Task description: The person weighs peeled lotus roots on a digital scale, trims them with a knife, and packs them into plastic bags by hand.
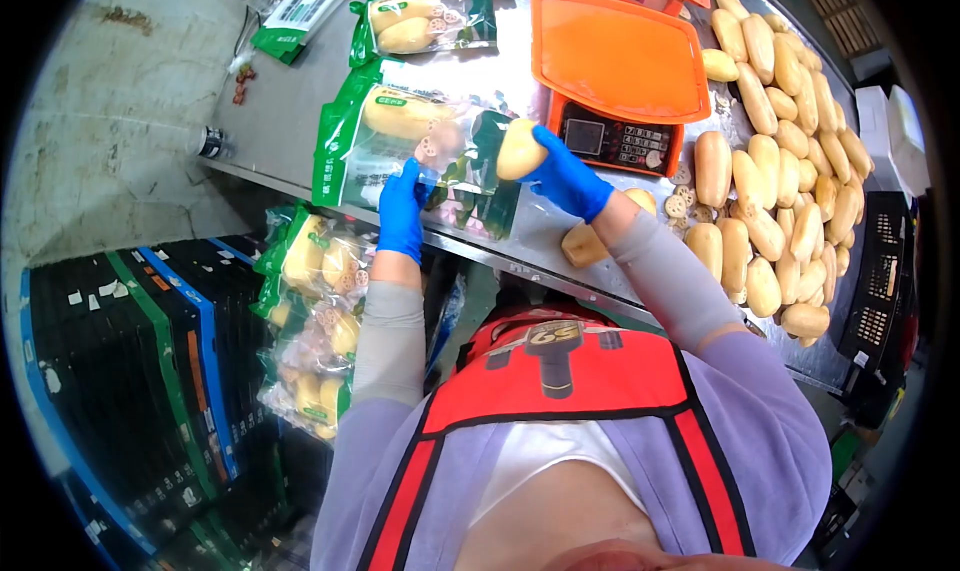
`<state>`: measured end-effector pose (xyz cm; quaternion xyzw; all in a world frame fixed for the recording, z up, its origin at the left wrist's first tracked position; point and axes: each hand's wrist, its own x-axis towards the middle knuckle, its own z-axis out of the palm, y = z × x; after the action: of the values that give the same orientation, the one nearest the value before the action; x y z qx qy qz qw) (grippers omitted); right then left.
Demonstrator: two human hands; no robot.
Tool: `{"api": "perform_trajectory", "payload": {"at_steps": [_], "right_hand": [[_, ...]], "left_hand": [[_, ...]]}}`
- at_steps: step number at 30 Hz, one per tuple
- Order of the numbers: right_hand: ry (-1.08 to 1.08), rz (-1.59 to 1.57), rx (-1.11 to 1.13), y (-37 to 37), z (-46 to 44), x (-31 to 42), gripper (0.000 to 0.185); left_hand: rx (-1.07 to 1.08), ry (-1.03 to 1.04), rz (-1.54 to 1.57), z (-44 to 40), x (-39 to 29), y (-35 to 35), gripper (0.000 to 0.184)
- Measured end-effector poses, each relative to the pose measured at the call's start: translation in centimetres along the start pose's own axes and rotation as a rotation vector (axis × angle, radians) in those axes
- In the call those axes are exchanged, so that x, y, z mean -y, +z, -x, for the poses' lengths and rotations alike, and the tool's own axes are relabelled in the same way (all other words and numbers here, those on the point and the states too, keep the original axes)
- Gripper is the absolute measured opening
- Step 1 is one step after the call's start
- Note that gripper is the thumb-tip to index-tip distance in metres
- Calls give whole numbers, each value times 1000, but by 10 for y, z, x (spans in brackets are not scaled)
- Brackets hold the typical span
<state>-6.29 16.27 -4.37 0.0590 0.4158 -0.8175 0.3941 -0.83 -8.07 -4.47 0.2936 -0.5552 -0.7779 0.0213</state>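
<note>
My right hand (570, 176), in a blue glove, is closed around a short, pale lotus root (521, 151) beside the bag. My blue-gloved left hand (402, 213) pinches the near side of a clear and green plastic bag (345, 161) lying on the metal table. Inside that bag are a long lotus root (405, 117) and a cut piece with its holes showing; some fingertips of my left hand are hidden by the film. Just past my right hand stands an orange scale (620, 56) with a keypad and display.
A large heap of lotus roots (790, 171) covers the table's right side. Cut slices (678, 206) lie by the scale. Filled bags (430, 23) rest at the back, and more packed bags (320, 321) sit below the table edge by stacked black crates (120, 371).
</note>
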Motion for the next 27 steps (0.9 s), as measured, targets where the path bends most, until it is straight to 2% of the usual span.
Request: {"api": "perform_trajectory", "payload": {"at_steps": [4,5,10,12,13,14,15,16,18,19,22,23,24,26,27], "right_hand": [[-36,-156,73,10,-19,-13,52],[15,-202,41,7,-21,-15,47],[-80,-146,174,9,-29,-28,43],[-86,-109,205,7,-41,-36,38],[-83,-110,208,11,-43,-34,38],[-118,85,269,16,-46,-31,33],[-153,279,329,24,-46,-26,29],[-151,278,333,28,-46,-24,29],[-298,787,225,33,-47,-22,25],[-296,791,229,31,-51,-27,25],[-861,1228,32,32,-62,-46,29],[-783,1030,3,35,-62,-53,28],[-779,1027,10,46,-59,-51,28],[-207,736,-25,60,-58,-50,26],[-335,761,-34,46,-74,-70,25]], "left_hand": [[-37,-33,13,0,-3,4,22],[-7,-21,31,-5,0,2,23],[36,28,13,-5,1,1,26],[125,-72,-183,3,-8,4,29],[175,19,-311,2,-3,2,29],[214,118,-436,2,1,0,29],[186,40,-368,5,1,-2,29],[158,-37,-299,13,-5,0,28],[82,-68,-227,26,-9,0,24],[74,-58,-172,24,-5,-4,23],[71,-53,-118,34,-13,1,23],[118,-66,-130,31,-8,-3,23],[165,-78,-142,29,-1,-6,23],[105,-135,-137,31,10,-12,21],[123,-137,-127,31,11,-14,19]]}}
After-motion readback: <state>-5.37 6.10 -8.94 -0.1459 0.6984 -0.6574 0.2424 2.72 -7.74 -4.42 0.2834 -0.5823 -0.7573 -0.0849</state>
